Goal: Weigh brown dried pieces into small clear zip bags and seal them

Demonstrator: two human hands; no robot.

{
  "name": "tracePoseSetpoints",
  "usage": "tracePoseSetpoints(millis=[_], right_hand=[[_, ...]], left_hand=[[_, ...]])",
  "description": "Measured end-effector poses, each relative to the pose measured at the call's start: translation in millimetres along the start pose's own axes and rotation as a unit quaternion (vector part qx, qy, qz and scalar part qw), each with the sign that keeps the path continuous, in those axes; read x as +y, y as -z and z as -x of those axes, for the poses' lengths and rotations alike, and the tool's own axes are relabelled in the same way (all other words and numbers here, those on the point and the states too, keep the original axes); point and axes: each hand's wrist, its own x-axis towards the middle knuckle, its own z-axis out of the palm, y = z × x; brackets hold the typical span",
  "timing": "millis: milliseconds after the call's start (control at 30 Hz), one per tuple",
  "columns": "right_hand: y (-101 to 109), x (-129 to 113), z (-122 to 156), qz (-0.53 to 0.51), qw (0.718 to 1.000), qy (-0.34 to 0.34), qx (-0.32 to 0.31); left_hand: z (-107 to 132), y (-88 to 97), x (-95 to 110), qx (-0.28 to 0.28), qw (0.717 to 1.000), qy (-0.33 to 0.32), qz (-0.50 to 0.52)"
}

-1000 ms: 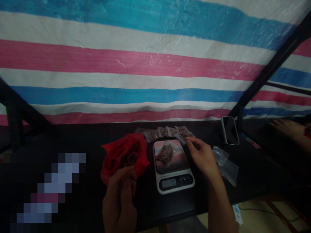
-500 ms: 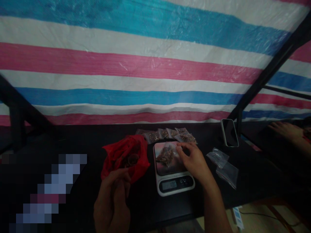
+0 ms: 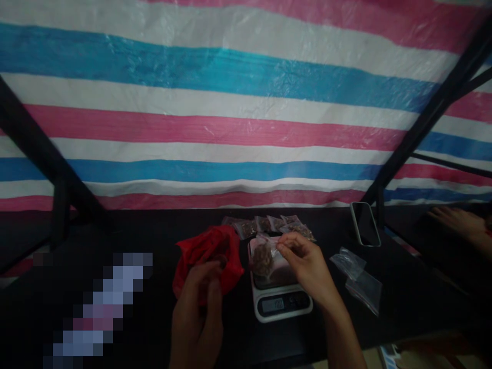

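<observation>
My right hand [image 3: 302, 261] pinches the top edge of a small clear plastic bag [image 3: 263, 260] filled with brown dried bits. The bag is tilted up over the metal plate of a white digital kitchen scale [image 3: 283, 310]; whether its bottom touches the plate I cannot tell. Digits show on the scale's display, too blurred to read surely. On the left, my left hand [image 3: 200, 307] is at the near side of an open red plastic bag [image 3: 228, 246], thumb and fingers apart. A small round rim shows at its fingertips inside the red bag, partly hidden.
Several filled clear bags [image 3: 265, 224] lie in a row behind the scale. Flat clear bags [image 3: 363, 289] lie to its right, below a phone [image 3: 365, 224] propped against a dark frame post. Another person's hand [image 3: 455, 220] rests at far right. A striped sheet [image 3: 246, 128] hangs behind the table.
My right hand has lifted the filled bag from lying flat to tilted up by its top edge. My left hand has moved forward toward the red bag's opening and spread its fingers. The view has shifted upward.
</observation>
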Motion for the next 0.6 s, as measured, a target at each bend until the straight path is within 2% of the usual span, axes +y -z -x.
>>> tracePoseSetpoints(millis=[33, 100, 200, 267, 333, 433, 533, 600], right_hand=[[-3.5, -3.3, 0.0, -0.018, 1.0, 0.008, -0.008], [-11.8, -6.7, -0.8, -0.057, 0.998, 0.027, -0.014], [-25.3, -5.6, -3.5, -0.107, 0.993, 0.041, -0.014], [-33.3, -2.5, -5.8, -0.118, 0.992, 0.041, -0.012], [-39.9, 1.4, -8.1, -0.113, 0.993, 0.042, -0.011], [-48.4, 7.0, -10.2, -0.081, 0.995, 0.051, 0.004], [-57.8, 10.8, -8.8, -0.019, 0.998, 0.057, 0.035], [-65.3, 11.7, -6.1, 0.001, 0.997, 0.057, 0.047]], left_hand=[[-8.2, -5.9, 2.0, -0.036, 0.999, -0.005, 0.004], [-25.9, -19.4, 4.6, -0.057, 0.998, 0.0, 0.009], [-47.3, -35.3, 2.6, -0.118, 0.991, 0.055, 0.043], [-54.2, -39.4, -2.5, -0.145, 0.982, 0.086, 0.081], [-55.2, -38.9, -8.7, -0.13, 0.982, 0.085, 0.107], [-50.0, -34.4, -16.9, -0.087, 0.988, 0.04, 0.119], [-42.5, -30.4, -21.3, -0.078, 0.989, -0.002, 0.123], [-38.8, -29.0, -22.3, -0.073, 0.989, -0.005, 0.126]])
